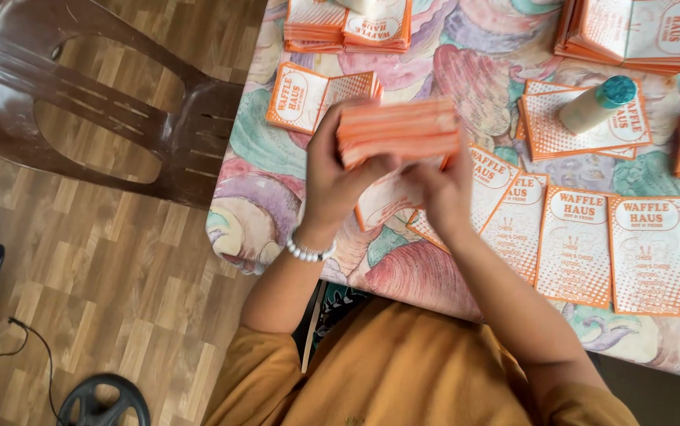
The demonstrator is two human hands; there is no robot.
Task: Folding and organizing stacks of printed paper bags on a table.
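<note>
Item in hand — we are holding a thick stack of orange paper sleeves [399, 128] up above the near edge of the table [466, 55], squaring its edges between both hands, so the step under way looks to us like gathering and evening a finished bundle. Our left hand [338, 177], wearing a white bead bracelet [308, 251] at the wrist, is closing around the stack's left end, fingers curled under and thumb pressing the side. Our right hand [446, 189] is gripping the right end from below, and one loose sleeve seems to be hanging beneath the stack, though we cannot tell which hand is pinching it. Also on the table — a row of flat orange-and-white printed sleeves [576, 244] lying side by side just right of our hands, further bundles [348, 28] lying along the far edge, and a small white bottle with a teal cap [596, 102] resting tilted on another pile. A brown plastic chair [119, 118] is standing to the left on the wood floor [119, 276]. In our judgement, the next move is calling for a steady two-handed grip so the stack is not fanning out.
</note>
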